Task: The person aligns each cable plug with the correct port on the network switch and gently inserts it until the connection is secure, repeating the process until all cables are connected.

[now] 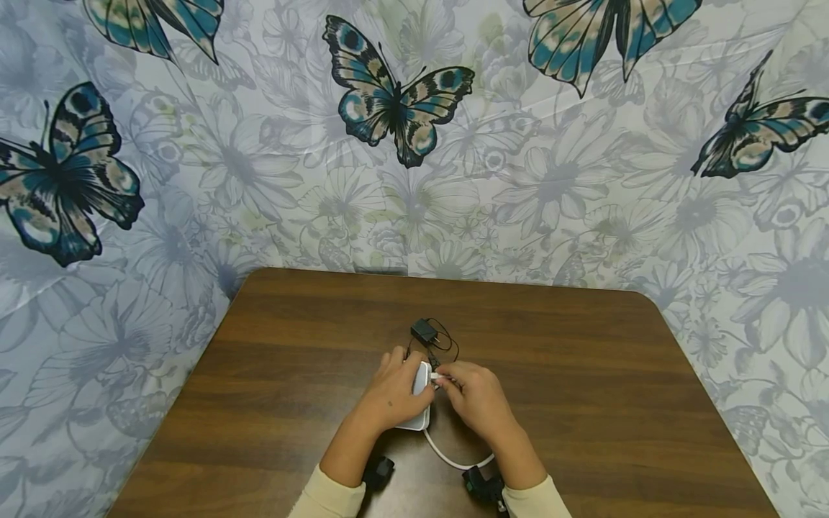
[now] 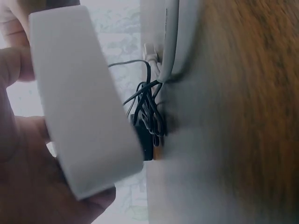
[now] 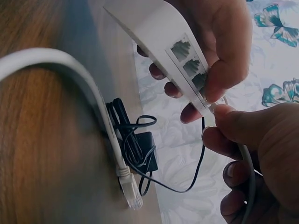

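Note:
My left hand [image 1: 393, 392] grips a white network switch [image 1: 421, 403], held tilted above the table. In the right wrist view its side shows a row of Ethernet ports [image 3: 191, 67]. My right hand [image 1: 479, 399] pinches the end of a white Ethernet cable [image 3: 248, 163] against the last port in that row. Fingertips cover the plug, so I cannot tell how far in it sits. The cable's other end, a clear plug [image 3: 132, 192], lies loose on the table. A thin black cord [image 3: 198, 163] runs up to the switch.
A black power adapter [image 1: 424, 331] with its bundled cord lies just beyond my hands on the brown wooden table [image 1: 583, 360]. The white cable loops near my right wrist. A butterfly-patterned cloth [image 1: 401, 208] hangs behind the table's far edge.

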A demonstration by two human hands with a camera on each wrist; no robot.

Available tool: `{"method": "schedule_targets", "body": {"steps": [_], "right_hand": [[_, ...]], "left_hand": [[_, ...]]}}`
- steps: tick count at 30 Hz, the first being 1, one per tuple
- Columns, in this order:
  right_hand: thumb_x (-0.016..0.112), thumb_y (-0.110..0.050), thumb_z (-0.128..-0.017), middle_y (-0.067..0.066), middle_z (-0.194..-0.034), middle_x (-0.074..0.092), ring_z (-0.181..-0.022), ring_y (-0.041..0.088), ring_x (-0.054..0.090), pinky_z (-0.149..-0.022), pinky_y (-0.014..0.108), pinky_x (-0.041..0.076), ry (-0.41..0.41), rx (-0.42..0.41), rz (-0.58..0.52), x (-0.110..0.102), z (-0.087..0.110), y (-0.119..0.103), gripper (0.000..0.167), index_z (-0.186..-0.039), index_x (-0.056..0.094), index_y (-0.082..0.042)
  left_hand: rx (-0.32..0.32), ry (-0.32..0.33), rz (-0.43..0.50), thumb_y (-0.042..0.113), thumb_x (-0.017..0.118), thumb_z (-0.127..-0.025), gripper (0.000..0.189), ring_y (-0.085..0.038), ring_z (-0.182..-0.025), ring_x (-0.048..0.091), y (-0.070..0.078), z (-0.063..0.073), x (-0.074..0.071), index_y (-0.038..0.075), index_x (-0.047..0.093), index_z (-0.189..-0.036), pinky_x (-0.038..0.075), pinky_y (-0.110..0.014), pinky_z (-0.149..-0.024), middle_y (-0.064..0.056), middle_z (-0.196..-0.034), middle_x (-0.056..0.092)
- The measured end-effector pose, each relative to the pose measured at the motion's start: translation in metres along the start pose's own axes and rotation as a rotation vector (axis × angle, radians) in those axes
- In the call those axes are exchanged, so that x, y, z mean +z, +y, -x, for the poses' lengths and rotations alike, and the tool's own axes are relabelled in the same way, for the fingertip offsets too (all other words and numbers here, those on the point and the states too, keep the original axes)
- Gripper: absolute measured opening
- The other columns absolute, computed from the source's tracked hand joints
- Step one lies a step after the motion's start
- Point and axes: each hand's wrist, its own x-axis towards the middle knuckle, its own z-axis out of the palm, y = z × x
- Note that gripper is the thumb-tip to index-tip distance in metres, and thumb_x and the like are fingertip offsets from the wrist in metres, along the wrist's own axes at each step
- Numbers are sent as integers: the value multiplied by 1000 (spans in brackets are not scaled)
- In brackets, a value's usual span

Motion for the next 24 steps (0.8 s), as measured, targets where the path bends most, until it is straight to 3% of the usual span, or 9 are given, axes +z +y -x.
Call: {"method": "schedule_targets", "body": {"steps": [9,16,24], "right_hand": [[83,-22,-81,-10,-89,71,-75,7,64,-63,30,51,-67,92,88,-3,2,4,14,-93,75,-20],[84,-16,-80,-12,-81,66,-67,6,56,-61,31,47,-89,213,74,-14,3,11,16,-91,73,-19],[80,-5,-81,-8,-84,68,-72,9,60,-64,34,49,-136,303,76,-24,5,27,20,-94,71,-17]], "left_hand": [[-56,-26,61,35,68,-78,39,-22,-98,41,-4,1,-5,24,61,-115,42,-34,-74,-3,-113,48],[-87,-2,71,34,70,-77,43,-22,-100,42,-12,2,-9,25,63,-118,43,-35,-75,-2,-115,50],[-126,-18,78,33,69,-77,54,-29,-113,45,-14,3,-14,21,62,-129,46,-44,-85,-10,-129,52]]}}
